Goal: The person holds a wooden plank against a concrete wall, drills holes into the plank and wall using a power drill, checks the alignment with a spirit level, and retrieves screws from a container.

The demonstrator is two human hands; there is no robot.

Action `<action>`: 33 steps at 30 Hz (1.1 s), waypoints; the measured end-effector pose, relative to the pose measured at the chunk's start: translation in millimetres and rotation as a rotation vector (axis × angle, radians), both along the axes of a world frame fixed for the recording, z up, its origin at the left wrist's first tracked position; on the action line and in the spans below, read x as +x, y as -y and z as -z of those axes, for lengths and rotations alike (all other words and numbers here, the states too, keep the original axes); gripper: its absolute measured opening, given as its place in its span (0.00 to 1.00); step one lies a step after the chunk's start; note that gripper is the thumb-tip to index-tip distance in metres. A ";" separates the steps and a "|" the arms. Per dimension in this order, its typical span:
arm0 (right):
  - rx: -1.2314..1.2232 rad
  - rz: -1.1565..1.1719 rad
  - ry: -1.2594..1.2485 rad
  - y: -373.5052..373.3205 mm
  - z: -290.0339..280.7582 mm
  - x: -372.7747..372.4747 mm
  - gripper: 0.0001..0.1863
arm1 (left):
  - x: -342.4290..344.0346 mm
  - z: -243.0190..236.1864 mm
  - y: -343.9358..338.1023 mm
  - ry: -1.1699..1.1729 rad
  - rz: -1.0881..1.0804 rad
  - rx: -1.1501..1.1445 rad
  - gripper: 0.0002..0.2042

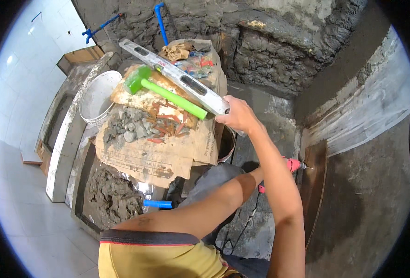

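My right hand (235,113) grips the lower end of a silver spirit level (193,88), which lies slantwise over the cardboard (149,162). Beside the level, a green mallet (172,99) rests among gray rubble (128,127) and red brick chips (172,126). My left arm reaches across under the right forearm to a pink drill (294,164); my left hand (257,174) is closed on the drill, its fingers largely hidden behind my right arm. The drill's bit points toward a brown board (315,162) at the right.
A white bucket (94,99) stands left of the cardboard, near a low ledge (59,157). Wet mortar (112,194) and a short blue pipe (157,203) are below. Rough plastered walls (274,55) bound the back and right; blue pipes (161,23) rise behind. Another bucket (226,146) sits beneath my right hand.
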State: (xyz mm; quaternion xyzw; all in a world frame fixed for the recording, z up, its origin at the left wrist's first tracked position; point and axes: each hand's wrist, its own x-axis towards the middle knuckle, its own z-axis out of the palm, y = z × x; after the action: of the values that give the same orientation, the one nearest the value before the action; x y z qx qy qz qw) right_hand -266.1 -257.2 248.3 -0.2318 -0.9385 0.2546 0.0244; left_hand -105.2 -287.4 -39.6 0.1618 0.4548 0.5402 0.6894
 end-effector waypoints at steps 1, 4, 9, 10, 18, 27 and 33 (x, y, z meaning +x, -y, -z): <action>-0.078 -0.020 -0.062 -1.7 3.5 3.4 0.40 | -0.6 -1.1 1.2 -0.007 -0.002 -0.003 0.32; 0.031 0.028 -0.264 18.3 4.7 44.7 0.37 | -7.6 -2.2 3.9 -0.010 -0.021 -0.014 0.33; -0.386 0.042 -0.365 32.2 31.3 188.8 0.42 | -13.4 -9.6 1.0 -0.027 -0.033 -0.031 0.33; -0.684 0.078 -0.328 40.6 20.8 215.9 0.44 | -4.2 -14.2 -0.1 -0.026 -0.017 -0.034 0.34; -1.079 0.166 -0.294 76.8 -37.8 215.2 0.46 | -27.0 -17.7 -8.4 -0.070 -0.068 -0.071 0.35; -0.619 0.062 -0.826 64.0 -69.2 241.1 0.27 | -24.3 -24.1 -46.4 -0.037 -0.081 -0.024 0.36; -0.204 0.257 -0.956 69.4 -128.9 293.0 0.43 | -4.7 -31.1 -59.2 -0.105 -0.091 -0.115 0.37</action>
State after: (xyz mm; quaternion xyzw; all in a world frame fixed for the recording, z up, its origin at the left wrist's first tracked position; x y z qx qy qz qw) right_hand 26.8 -326.6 377.2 -0.2039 -0.7566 0.4176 0.4599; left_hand -109.8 -228.3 -8.5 0.1291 0.5275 0.5344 0.6476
